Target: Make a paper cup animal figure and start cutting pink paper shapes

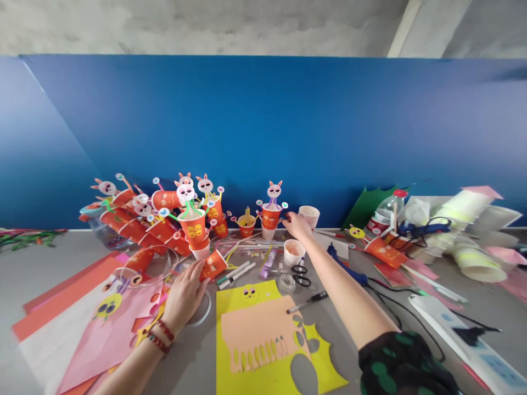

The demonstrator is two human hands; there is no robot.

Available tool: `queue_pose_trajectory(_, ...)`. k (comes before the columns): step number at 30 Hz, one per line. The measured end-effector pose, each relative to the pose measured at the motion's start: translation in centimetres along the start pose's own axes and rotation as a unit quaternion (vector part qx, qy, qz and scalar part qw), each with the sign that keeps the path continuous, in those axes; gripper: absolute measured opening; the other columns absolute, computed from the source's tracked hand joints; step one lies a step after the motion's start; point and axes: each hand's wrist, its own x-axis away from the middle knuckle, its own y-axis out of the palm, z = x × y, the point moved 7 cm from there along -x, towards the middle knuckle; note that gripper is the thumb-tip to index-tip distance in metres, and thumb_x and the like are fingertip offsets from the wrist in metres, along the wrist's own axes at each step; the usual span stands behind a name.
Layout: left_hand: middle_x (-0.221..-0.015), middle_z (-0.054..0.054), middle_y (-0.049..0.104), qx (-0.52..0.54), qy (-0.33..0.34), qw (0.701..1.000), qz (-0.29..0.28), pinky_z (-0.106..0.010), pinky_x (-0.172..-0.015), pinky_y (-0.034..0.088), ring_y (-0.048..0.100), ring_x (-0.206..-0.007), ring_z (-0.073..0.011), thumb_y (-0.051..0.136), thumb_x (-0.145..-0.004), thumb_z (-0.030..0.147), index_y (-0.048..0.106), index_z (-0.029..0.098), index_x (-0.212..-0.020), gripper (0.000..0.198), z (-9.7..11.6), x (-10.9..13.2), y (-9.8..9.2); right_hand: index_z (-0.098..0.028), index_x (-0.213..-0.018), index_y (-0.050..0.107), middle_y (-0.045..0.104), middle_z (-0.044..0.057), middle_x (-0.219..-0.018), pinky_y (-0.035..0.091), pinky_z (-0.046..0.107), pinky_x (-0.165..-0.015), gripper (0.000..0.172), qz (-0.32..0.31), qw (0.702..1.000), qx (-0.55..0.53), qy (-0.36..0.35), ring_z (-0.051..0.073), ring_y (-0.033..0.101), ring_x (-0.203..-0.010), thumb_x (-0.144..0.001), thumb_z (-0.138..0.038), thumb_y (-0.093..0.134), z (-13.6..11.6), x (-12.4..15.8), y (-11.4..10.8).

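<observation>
One broad blue panel (263, 120) stands behind the gray bench (193, 356), where a yellow sheet (226, 381) lies beneath a smaller peach sheet (259, 323). The left hand (186, 293) is against a tipped orange cup (214, 266); whether it grips cannot be told. The right hand (300, 227) is just beside an upright orange cup (271, 218) topped with a rabbit figure, near a stack of paper cups (309, 215); its grasp is likewise unclear. Smaller still, black scissors (302, 277) lie beside a tape roll (287, 282).
</observation>
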Motion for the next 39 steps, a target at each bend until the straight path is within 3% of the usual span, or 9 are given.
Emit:
queue_pose_trajectory(5, -0.127, -0.016, 0.06, 0.015, 0.005, 1.0, -0.004, -0.045, -0.094, 0.052, 0.06, -0.116, -0.0306, 0.048, -0.096, 0.033, 0.044, 0.016, -0.134, 0.041, 0.1, -0.2, 0.0, -0.017, -0.09, 0.07, 0.076, 0.007, -0.088, 0.048, 0.026, -0.068, 0.011, 0.01, 0.996, -0.092, 0.006, 0.02, 0.07, -0.08, -0.082, -0.019, 0.062, 0.7, -0.5, 1.4)
queue_pose_trajectory(10, -0.131, -0.016, 0.057, 0.021, 0.015, 1.0, 0.013, -0.049, -0.098, 0.049, 0.055, -0.121, -0.0329, 0.051, -0.095, 0.035, 0.039, 0.019, -0.14, 0.049, 0.3, -0.2, -0.2, -0.016, -0.091, 0.067, 0.074, 0.005, -0.078, 0.051, 0.025, -0.063, 0.017, 0.086, 0.975, -0.203, 0.025, 0.017, 0.068, -0.067, -0.085, -0.027, 0.056, 1.8, -1.0, 0.6)
queue_pose_trajectory(17, -0.134, -0.016, 0.055, 0.02, 0.013, 1.0, 0.014, -0.05, -0.101, 0.046, 0.052, -0.124, -0.0334, 0.053, -0.094, 0.035, 0.041, 0.017, -0.139, 0.05, 0.1, -0.2, -0.3, -0.017, -0.093, 0.056, 0.065, 0.002, -0.072, 0.049, 0.025, -0.056, 0.024, 0.278, 0.902, -0.328, 0.035, 0.015, 0.061, -0.058, -0.087, -0.04, 0.05, 2.1, 1.2, -4.7)
queue_pose_trajectory(22, -0.136, -0.015, 0.054, 0.069, 0.036, 0.996, 0.051, -0.054, -0.104, 0.043, 0.049, -0.127, -0.0334, 0.052, -0.095, 0.031, 0.044, 0.021, -0.136, 0.044, 1.3, -0.3, -2.8, -0.022, -0.081, 0.05, 0.055, -0.006, -0.059, 0.042, 0.022, -0.048, 0.014, 0.344, 0.857, -0.383, 0.032, 0.011, 0.05, -0.046, -0.084, -0.035, 0.052, 2.3, 6.0, -8.5)
queue_pose_trajectory(26, -0.137, -0.013, 0.053, 0.182, 0.056, 0.982, -0.002, -0.052, -0.107, 0.041, 0.047, -0.13, -0.0313, 0.048, -0.097, 0.03, 0.044, 0.024, -0.137, 0.04, 5.1, -0.2, -5.3, -0.021, -0.074, 0.053, 0.053, -0.006, -0.051, 0.039, 0.02, -0.04, 0.016, 0.266, 0.86, -0.435, 0.031, 0.011, 0.049, -0.041, -0.082, -0.035, 0.055, 0.5, 11.5, -7.7)
queue_pose_trajectory(30, -0.132, -0.013, 0.058, 0.295, 0.072, 0.941, -0.148, -0.04, -0.097, 0.049, 0.056, -0.119, -0.0271, 0.052, -0.095, 0.042, 0.039, 0.022, -0.14, 0.051, 10.7, -0.9, -5.7, -0.021, -0.079, 0.058, 0.058, -0.005, -0.056, 0.043, 0.02, -0.043, 0.015, 0.068, 0.848, -0.525, 0.024, 0.011, 0.053, -0.046, -0.084, -0.034, 0.062, -3.6, 17.4, -3.9)
queue_pose_trajectory(33, -0.083, -0.003, 0.069, 0.332, 0.065, 0.898, -0.283, -0.026, -0.066, 0.049, 0.065, -0.074, -0.0176, 0.039, -0.1, 0.04, 0.06, 0.021, -0.095, 0.029, 13.8, -1.2, -3.9, -0.022, -0.085, 0.059, 0.059, -0.004, -0.06, 0.046, 0.021, -0.048, 0.014, 0.015, 0.844, -0.536, 0.006, 0.012, 0.056, -0.051, -0.088, -0.035, 0.061, -5.6, 20.6, -2.9)
queue_pose_trajectory(35, -0.07, -0.001, 0.063, 0.323, 0.06, 0.901, -0.284, -0.025, -0.056, 0.041, 0.06, -0.062, -0.0158, 0.036, -0.101, 0.039, 0.056, 0.02, -0.081, 0.034, 14.8, -1.2, -3.3, -0.023, -0.088, 0.058, 0.057, -0.005, -0.063, 0.044, 0.021, -0.049, 0.015, -0.013, 0.834, -0.551, 0.008, 0.011, 0.054, -0.051, -0.089, -0.037, 0.06, -6.0, 21.7, -2.5)
queue_pose_trajectory(39, -0.074, -0.003, 0.065, 0.316, 0.069, 0.914, -0.243, -0.026, -0.056, 0.038, 0.06, -0.063, -0.0175, 0.039, -0.1, 0.04, 0.054, 0.02, -0.088, 0.027, 16.3, -0.6, -2.9, -0.02, -0.078, 0.057, 0.045, -0.008, -0.053, 0.03, 0.019, -0.041, 0.024, -0.192, 0.831, -0.522, -0.002, 0.009, 0.04, -0.043, -0.085, -0.042, 0.066, -7.3, 23.7, -0.2)
